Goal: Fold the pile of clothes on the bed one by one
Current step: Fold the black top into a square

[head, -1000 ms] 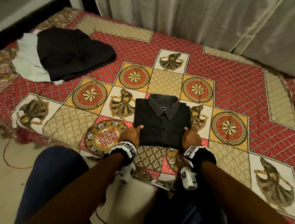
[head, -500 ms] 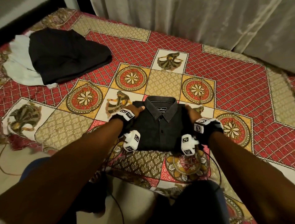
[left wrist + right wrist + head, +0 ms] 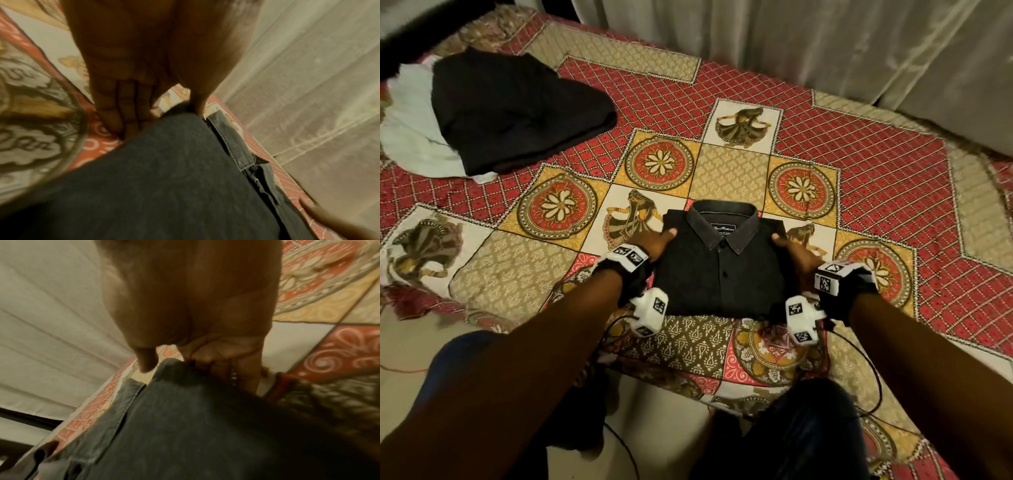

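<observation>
Nearby, dark garment (image 3: 517,113) over white cloth (image 3: 410,137), curtain (image 3: 825,44) behind

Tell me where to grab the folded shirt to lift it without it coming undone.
Grip the shirt at its two side edges near the shoulders, one hand from each side, fingers slid underneath and thumbs on top. It lies flat, collar up, so support from below should keep the folds together.

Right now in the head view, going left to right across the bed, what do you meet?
White garment → black clothes pile → left hand → folded dark shirt → right hand.
</observation>
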